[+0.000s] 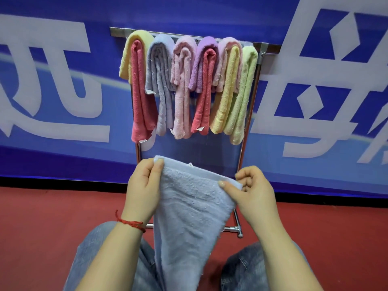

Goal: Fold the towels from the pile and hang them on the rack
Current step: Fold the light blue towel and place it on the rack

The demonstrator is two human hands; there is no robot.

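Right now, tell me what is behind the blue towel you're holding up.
Behind the light blue towel, pinched by the left hand and right hand, show the rack legs, red floor and denim knees. The rack's lower middle is covered.

Single head view, looking forward and down; hands close at 6 o'clock, rack (249, 114) farther off at 12 o'clock.

Large white characters on the blue banner (63, 156), cropped and not legible; towel tags unreadable
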